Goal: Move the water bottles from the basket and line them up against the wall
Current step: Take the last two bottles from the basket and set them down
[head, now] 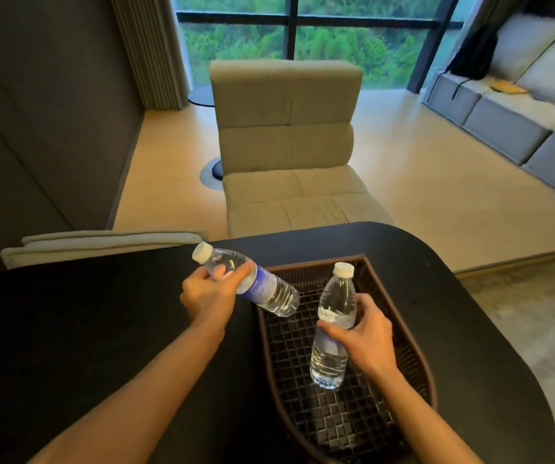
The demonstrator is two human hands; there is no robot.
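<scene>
A dark woven basket (416, 356) sits on the black table (102, 329) in front of me. My left hand (209, 293) grips a clear water bottle with a blue label (266, 289), tilted with its white cap up and to the left, over the basket's left rim. My right hand (366, 333) holds a second clear water bottle (334, 326) nearly upright above the basket's inside. The basket's woven floor shows no other bottle. The dark wall (35, 128) runs along the table's left side.
A beige cushioned chair (286, 145) stands beyond the table's far edge. A folded beige cushion (102, 244) lies against the table's far left edge. A grey sofa (520, 118) lines the right side of the room. The table edge curves away at right.
</scene>
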